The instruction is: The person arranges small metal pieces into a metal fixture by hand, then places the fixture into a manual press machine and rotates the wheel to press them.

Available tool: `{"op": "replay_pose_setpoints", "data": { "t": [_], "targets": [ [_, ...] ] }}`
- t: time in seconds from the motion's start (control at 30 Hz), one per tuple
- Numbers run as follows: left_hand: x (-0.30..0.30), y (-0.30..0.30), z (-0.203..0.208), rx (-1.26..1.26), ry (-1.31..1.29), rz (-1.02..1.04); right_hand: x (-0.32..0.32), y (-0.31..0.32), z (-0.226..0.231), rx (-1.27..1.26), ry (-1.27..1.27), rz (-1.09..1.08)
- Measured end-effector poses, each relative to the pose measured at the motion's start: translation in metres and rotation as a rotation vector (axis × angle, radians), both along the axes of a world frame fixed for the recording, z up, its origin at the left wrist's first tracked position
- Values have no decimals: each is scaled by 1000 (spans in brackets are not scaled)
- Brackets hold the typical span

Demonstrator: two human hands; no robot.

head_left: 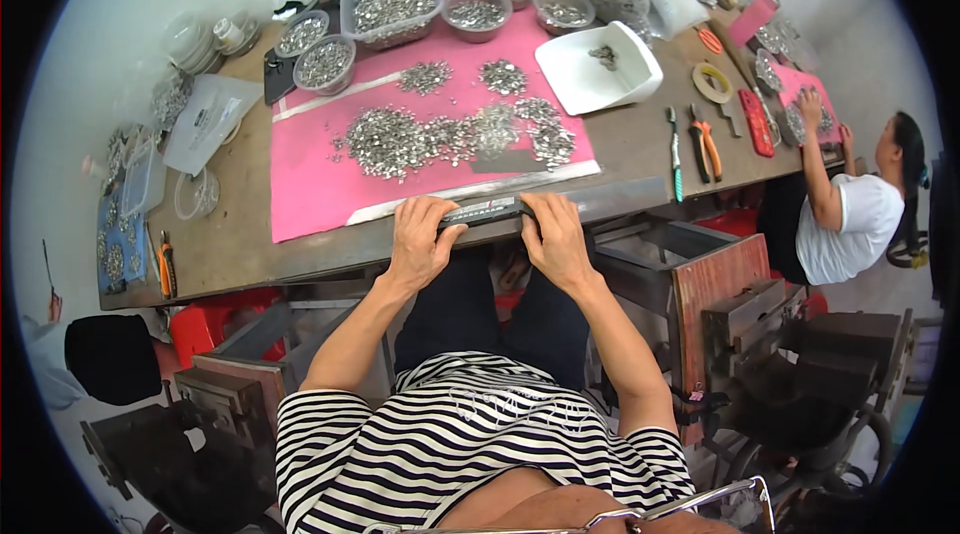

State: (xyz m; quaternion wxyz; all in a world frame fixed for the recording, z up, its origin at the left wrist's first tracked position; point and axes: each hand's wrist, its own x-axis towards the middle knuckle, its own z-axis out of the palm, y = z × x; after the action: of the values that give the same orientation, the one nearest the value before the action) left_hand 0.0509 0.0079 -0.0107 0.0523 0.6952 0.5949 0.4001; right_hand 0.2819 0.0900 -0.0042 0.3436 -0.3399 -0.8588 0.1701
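Both my hands grip a slim black bar-shaped object [487, 213] with a pale printed strip, held level at the table's front edge; its exact kind I cannot make out. My left hand [420, 236] is closed around one end and my right hand [556, 237] around the other. Just beyond it lies a pink mat [310, 179] with a white strip along its near edge. Small shiny silver-coloured metal pieces [385, 142] are heaped across the mat, with two smaller piles [425, 78] behind. A white scoop-shaped tray [640, 74] holds a few pieces.
Clear plastic tubs [392, 9] of metal pieces line the back. To the right lie a toothbrush [675, 159], orange-handled pliers [710, 149], a tape roll [712, 82] and a red phone [756, 122]. More pliers [166, 267] lie left. Another person [845, 214] works at the far right.
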Motion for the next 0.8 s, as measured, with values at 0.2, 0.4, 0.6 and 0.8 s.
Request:
{"op": "replay_pose_setpoints", "data": {
  "t": [0.2, 0.4, 0.6, 0.8],
  "targets": [
    [-12, 18, -1, -20, -75, 69, -28, 8, -15, 80, 14, -24],
    [-7, 16, -2, 73, 28, 58, -36, 8, -26, 154, 8, -109],
    [-6, 14, -11, 158, 124, 64, -38, 6, -33, 170, 27, -142],
    [-16, -45, -16, 237, -418, 152, -38, 7, -34, 217, -4, -154]
  ]
}}
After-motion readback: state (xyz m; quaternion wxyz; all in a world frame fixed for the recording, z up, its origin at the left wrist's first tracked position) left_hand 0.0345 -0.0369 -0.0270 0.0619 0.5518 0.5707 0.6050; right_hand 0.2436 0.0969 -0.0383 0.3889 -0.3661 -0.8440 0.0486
